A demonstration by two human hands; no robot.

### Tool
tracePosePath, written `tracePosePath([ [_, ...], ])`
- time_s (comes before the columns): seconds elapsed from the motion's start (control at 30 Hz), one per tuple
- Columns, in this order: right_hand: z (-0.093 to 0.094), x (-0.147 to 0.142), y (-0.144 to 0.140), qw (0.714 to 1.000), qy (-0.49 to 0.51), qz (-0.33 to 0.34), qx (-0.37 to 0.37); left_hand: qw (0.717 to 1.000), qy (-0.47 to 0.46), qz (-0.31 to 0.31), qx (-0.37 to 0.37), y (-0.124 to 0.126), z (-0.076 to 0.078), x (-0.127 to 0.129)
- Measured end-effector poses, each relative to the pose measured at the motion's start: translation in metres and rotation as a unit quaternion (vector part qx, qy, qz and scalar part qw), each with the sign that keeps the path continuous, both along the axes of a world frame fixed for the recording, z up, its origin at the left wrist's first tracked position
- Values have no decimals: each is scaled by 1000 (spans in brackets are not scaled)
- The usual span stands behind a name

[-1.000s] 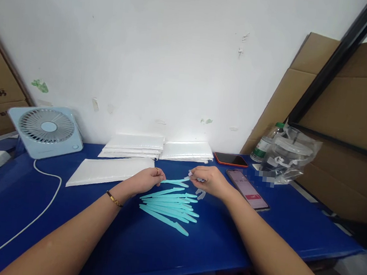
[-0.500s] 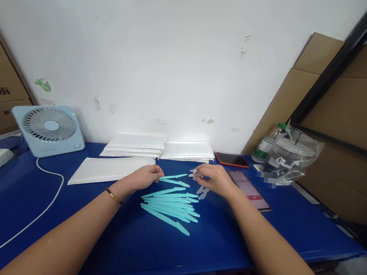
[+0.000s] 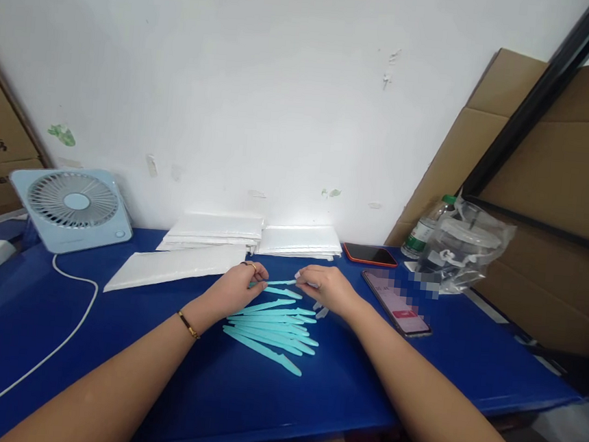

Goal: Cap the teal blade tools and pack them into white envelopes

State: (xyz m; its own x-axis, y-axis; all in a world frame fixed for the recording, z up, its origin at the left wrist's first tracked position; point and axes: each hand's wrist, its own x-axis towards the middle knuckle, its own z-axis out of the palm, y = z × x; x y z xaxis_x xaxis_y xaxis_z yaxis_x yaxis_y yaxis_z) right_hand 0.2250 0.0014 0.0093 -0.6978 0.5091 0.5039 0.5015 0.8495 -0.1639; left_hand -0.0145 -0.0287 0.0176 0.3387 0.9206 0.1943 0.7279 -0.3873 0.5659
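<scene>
The left hand (image 3: 234,286) pinches one end of a teal plastic stick (image 3: 279,283), fingers closed on it; the right hand (image 3: 322,288) grips the other end, fingertips closed. Just below the fingers, more teal sticks (image 3: 269,329) lie piled on the blue table (image 3: 58,324); a phone (image 3: 395,302) lies right of the right fingers.

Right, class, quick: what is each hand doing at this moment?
Left hand: closed on one end of a teal stick.
Right hand: pinching the other end of the same teal stick, fingers closed.
</scene>
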Motion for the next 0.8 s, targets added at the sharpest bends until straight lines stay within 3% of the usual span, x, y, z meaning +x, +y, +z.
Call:
tracePosePath([
  [0.1,8,13,4,998,3,-23,-65,996,55,9,65,-2,2,0],
  [0.27,24,39,4,978,-81,-9,-191,993,107,-36,-40,-6,4,1],
  [0.4,20,37,2,963,-100,-5,-251,992,91,-40,-82,-5,-1,3],
  [0.6,10,18,-3,960,-47,-13,-276,994,52,-20,-99,-3,-8,7],
  [0.8,3,1,-6,970,-12,-24,-240,996,26,-17,-88,-2,-16,15],
])
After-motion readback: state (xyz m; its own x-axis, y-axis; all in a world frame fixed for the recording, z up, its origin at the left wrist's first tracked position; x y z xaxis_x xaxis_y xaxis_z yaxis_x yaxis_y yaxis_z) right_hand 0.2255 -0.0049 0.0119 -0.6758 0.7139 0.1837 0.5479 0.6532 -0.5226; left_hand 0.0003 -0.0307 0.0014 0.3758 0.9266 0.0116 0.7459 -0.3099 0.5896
